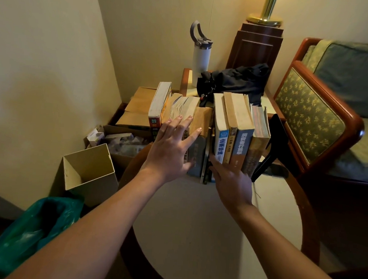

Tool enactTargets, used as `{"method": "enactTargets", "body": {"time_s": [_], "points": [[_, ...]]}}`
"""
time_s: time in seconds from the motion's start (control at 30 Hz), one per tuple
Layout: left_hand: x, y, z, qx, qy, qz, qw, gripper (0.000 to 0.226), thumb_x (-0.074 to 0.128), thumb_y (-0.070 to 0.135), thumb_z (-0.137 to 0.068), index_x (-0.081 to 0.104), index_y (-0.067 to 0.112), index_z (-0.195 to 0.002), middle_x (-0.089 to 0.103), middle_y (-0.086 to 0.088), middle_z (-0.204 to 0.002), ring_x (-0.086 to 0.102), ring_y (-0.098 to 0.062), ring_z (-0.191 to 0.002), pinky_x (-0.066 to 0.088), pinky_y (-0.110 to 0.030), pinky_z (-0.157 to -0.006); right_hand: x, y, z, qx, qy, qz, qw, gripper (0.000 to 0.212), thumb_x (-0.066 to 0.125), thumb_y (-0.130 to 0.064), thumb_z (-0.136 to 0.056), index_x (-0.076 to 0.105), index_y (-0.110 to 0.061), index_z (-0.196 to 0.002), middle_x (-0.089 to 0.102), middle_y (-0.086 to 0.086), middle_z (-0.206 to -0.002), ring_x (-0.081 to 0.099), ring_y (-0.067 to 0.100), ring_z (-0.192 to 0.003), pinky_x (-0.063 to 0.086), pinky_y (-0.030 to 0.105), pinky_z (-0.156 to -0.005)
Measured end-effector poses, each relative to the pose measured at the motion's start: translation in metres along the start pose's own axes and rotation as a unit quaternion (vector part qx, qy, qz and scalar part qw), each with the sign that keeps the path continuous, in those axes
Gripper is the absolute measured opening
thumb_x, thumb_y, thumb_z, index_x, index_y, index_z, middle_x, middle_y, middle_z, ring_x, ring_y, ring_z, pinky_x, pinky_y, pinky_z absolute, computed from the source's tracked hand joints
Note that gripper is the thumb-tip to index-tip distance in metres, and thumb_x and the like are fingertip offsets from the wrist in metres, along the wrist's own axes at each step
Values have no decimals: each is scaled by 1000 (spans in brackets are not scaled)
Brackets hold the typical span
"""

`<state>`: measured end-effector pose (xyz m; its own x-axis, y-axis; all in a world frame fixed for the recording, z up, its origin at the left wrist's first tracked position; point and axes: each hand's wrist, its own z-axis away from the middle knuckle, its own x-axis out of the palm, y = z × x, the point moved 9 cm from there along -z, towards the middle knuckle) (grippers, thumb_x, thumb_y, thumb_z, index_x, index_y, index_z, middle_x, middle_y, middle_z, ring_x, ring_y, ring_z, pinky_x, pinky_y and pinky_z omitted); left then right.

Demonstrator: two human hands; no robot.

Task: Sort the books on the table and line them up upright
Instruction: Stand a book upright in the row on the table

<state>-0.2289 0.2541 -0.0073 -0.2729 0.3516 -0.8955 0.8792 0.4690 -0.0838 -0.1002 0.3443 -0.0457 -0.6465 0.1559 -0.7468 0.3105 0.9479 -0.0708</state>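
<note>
L hand (174,147) is spread flat, fingers straight & apart, palm pressed on the spines of the mid-row books. Its fingertips reach up onto the yellow-paged books (185,107). It grips nothing, only pushes. R hand (230,182) sits lower, just right of L hand, back of hand up. Its fingers lie straight against the foot of the blue-white spine book (221,141) and the thin books (206,168) next to it. Thumb is hidden and no curl shows, so it looks to be touching, not gripping.

The row of books stands upright at the far edge of the round table (194,237), directly ahead of both hands. By L thumb is the grey-spine book (198,155). Left of L fingers is the white-orange book (159,103), w/ the yellow-paged ones splayed beside it. Above R hand, going right, are the cream-spine book (230,142), dark blue spine book (243,143) and brown-gold book (256,152), all touching. The black bookend (273,144) stands at that end, right of R hand.

Past the fingertips, beyond the row, are a white tumbler (201,60), black bag (234,82) and brass lamp base (263,19). Left of L arm, off the table, are a cardboard box (137,106), open cream box (90,170) and green plastic bag (35,227). Right of R arm is an armchair (309,116).
</note>
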Motion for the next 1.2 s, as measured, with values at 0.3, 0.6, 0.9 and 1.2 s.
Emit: {"method": "enactTargets", "body": {"time_s": [0.3,0.6,0.9,1.2], "points": [[-1,0,1,1,-1,0,1000,82,70,55,-80,42,23,-150,25,-14,-160,21,-35,-148,19,-53,-121,15,5,32,103,-32,-110,988,21,69,-29,-93,66,-16,-108,72,3,-99,71,19,-83,56,27,-58],[1,0,0,11,8,-2,1000,80,66,53,-82,41,22,-151,25,-15,-160,22,-36,-148,20,-54,-121,62,21,26,224,-158,-191,943,18,65,-34,-94,67,-17,-93,61,-9,-82,61,4,-71,47,13,-62],[3,-1,-1,8,15,-3,1000,78,65,52,-83,41,21,-151,27,-15,-159,23,-37,-148,20,-55,-120,64,39,25,247,-163,-126,947,42,64,-52,-89,72,-16,-108,73,3,-106,71,15,-87,56,26,-70],[2,0,0,8,13,-7,1000,80,67,52,-82,41,21,-151,26,-15,-159,22,-37,-148,20,-55,-121,65,35,28,264,-143,-190,935,47,56,-60,-86,73,-17,-99,74,1,-97,72,9,-81,55,20,-67]]}}
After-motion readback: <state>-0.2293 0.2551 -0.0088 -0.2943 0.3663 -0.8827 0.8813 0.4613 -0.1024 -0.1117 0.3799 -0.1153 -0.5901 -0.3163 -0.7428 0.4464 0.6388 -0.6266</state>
